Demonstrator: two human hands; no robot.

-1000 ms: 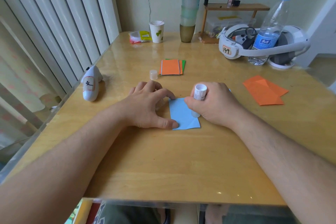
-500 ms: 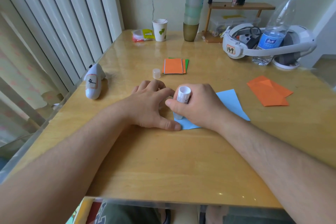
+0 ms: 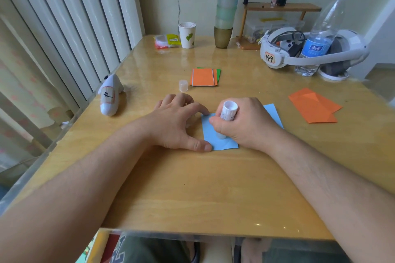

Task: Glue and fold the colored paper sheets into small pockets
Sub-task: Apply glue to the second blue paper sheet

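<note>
A light blue paper sheet lies flat on the wooden table, mostly covered by my hands. My left hand presses its left edge down with thumb and fingertips. My right hand is closed around a white glue stick, held upright with its tip touching the blue paper. The glue stick's clear cap stands beyond my left hand. A stack of folded orange and green pockets lies behind the cap. An orange sheet with folds lies to the right.
A white controller lies at the left table edge by the vertical blinds. At the back stand a paper cup, stacked plastic cups, a small wooden shelf, a headset and a water bottle.
The glue stick shifted left over the blue paper, then back right and toward me. The paper's right part has come into view beyond my right hand. My left hand stays in place.
</note>
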